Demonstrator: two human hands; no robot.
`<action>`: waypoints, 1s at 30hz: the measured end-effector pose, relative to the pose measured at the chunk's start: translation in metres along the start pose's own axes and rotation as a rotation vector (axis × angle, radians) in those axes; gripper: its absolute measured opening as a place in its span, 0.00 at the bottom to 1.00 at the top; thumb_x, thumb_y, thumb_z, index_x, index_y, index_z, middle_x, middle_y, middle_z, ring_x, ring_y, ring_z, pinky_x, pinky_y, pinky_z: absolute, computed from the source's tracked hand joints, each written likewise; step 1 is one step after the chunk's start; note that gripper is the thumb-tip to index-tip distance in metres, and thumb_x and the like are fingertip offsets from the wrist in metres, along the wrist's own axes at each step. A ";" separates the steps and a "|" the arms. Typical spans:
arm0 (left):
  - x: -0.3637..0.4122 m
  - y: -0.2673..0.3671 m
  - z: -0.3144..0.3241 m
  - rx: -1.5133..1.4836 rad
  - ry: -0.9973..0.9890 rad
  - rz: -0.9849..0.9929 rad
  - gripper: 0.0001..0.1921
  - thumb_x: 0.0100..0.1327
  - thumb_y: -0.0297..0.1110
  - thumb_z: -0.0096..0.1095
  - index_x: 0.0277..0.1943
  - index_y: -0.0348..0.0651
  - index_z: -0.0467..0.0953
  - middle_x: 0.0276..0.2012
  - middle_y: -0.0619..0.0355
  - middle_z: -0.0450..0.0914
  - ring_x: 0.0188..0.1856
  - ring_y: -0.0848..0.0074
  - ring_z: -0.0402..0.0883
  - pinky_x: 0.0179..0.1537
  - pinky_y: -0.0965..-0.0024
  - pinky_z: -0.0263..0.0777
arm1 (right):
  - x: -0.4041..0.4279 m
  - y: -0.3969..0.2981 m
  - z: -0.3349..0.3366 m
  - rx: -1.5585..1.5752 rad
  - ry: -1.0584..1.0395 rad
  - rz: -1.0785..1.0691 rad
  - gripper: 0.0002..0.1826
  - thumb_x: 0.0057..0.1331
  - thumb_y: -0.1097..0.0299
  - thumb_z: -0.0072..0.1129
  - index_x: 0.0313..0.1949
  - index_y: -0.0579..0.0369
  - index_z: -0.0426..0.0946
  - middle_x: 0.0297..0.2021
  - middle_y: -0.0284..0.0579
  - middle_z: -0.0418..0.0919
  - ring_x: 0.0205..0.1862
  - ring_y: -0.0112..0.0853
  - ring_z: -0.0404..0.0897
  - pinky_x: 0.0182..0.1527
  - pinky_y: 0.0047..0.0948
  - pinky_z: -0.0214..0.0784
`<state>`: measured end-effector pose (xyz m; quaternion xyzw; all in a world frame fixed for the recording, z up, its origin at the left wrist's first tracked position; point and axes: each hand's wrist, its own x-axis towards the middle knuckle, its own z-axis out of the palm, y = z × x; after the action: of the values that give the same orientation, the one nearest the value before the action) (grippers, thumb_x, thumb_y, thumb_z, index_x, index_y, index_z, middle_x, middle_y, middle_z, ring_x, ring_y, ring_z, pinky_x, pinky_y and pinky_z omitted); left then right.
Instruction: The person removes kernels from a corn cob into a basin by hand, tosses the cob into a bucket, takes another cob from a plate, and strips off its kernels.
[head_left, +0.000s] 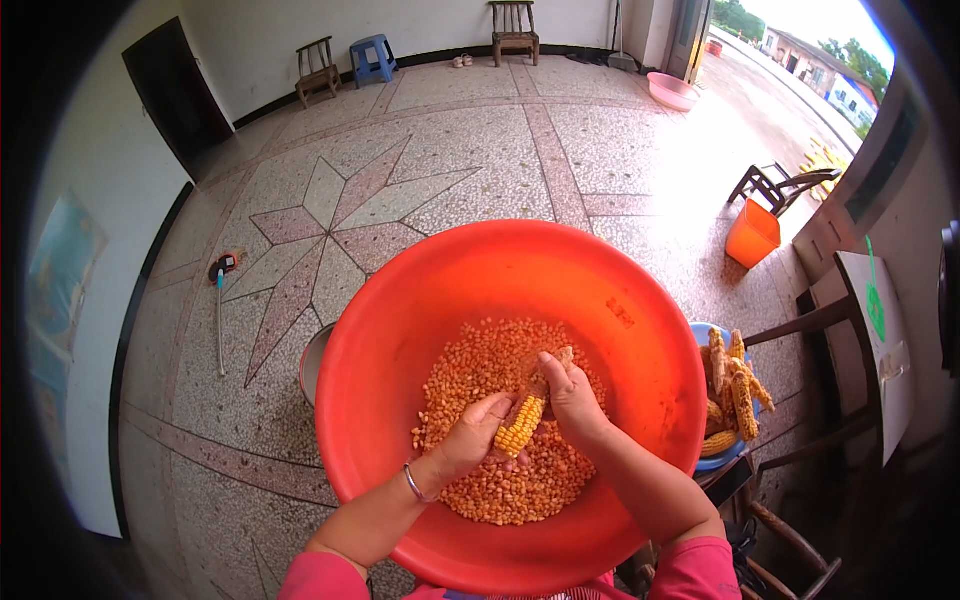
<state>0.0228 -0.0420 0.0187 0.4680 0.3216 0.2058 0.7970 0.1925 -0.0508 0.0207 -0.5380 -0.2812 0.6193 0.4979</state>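
Note:
A dried corn cob (523, 424) is held between my two hands, above a large red plastic basin (420, 300). Yellow kernels still cover its lower end, while the upper part is stripped bare. My left hand (476, 431) grips the kernelled end, thumb on top and fingers beneath. Around the bare upper part close the fingers of my right hand (574, 401), the thumb pointing up along it. Beneath both hands, loose corn kernels (517, 502) form a wide layer over the basin's bottom. My hands hide part of the cob and some kernels.
Right of the basin, a blue tub (720, 459) holds several corn cobs (742, 405). An orange bin (752, 234) and a dark chair (780, 184) stand beyond. A long-handled tool (220, 315) lies left on the floor. A pink basin (673, 92) sits by the doorway.

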 end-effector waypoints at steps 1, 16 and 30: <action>0.000 -0.001 0.000 -0.059 0.003 -0.015 0.23 0.73 0.47 0.28 0.56 0.35 0.62 0.39 0.51 0.79 0.28 0.72 0.81 0.25 0.75 0.76 | -0.001 0.000 0.001 0.030 0.015 0.002 0.17 0.68 0.51 0.47 0.37 0.53 0.67 0.23 0.38 0.72 0.21 0.25 0.71 0.22 0.24 0.64; 0.000 -0.010 0.002 0.052 0.032 0.007 0.21 0.73 0.49 0.29 0.42 0.41 0.67 0.24 0.62 0.72 0.18 0.86 0.65 0.18 0.82 0.59 | 0.006 0.006 -0.003 0.213 0.159 0.101 0.18 0.68 0.50 0.46 0.39 0.52 0.71 0.23 0.35 0.68 0.21 0.24 0.67 0.22 0.26 0.60; -0.006 0.005 0.008 -0.008 -0.008 -0.127 0.28 0.68 0.60 0.34 0.49 0.42 0.67 0.25 0.65 0.73 0.20 0.87 0.69 0.18 0.85 0.59 | 0.007 0.010 -0.003 0.233 0.183 -0.007 0.17 0.66 0.51 0.50 0.40 0.52 0.70 0.26 0.35 0.71 0.25 0.24 0.70 0.23 0.25 0.62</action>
<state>0.0243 -0.0485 0.0278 0.4443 0.3464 0.1543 0.8116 0.1932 -0.0481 0.0080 -0.5298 -0.1627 0.5943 0.5828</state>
